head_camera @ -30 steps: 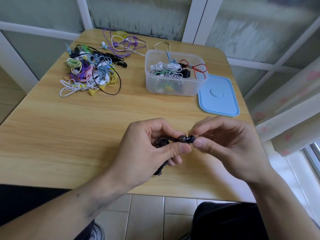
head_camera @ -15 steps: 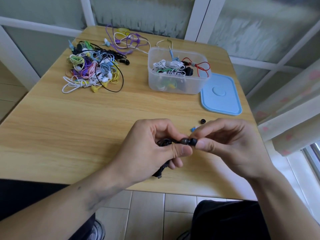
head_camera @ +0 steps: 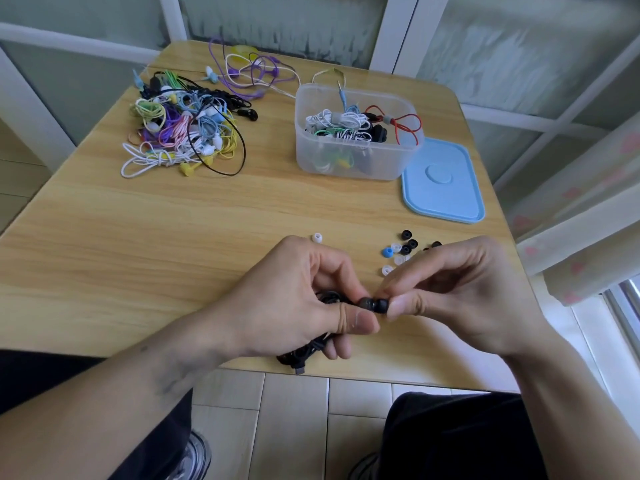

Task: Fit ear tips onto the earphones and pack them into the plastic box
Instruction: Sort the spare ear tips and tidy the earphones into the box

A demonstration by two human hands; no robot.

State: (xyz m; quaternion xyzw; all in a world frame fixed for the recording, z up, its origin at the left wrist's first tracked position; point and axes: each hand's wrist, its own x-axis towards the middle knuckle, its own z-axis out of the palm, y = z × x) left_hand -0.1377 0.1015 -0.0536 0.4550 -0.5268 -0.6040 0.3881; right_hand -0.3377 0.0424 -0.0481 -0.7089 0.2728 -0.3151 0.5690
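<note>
From the head camera, the left hand (head_camera: 294, 299) is pinching a black earphone (head_camera: 366, 303) while the right hand (head_camera: 460, 292) is pinching a black ear tip (head_camera: 382, 305) onto it, at the table's (head_camera: 104, 237) six o'clock edge. The plastic box (head_camera: 356, 133) at one o'clock is holding several packed sets, while a pile of earphones (head_camera: 187, 133) at eleven o'clock is waiting. Fingers are hiding whether the tip is fully seated.

A light wooden surface (head_camera: 145, 237) with rounded corners stands against tall frosted glass panes (head_camera: 284, 19) set in white frames (head_camera: 398, 29). Soft daylight comes through the glass. On the right hangs a pale curtain (head_camera: 581, 216) with faint pink marks. Below the surface's near edge lies a floor of cream tiles (head_camera: 294, 410) with thin grout lines.
</note>
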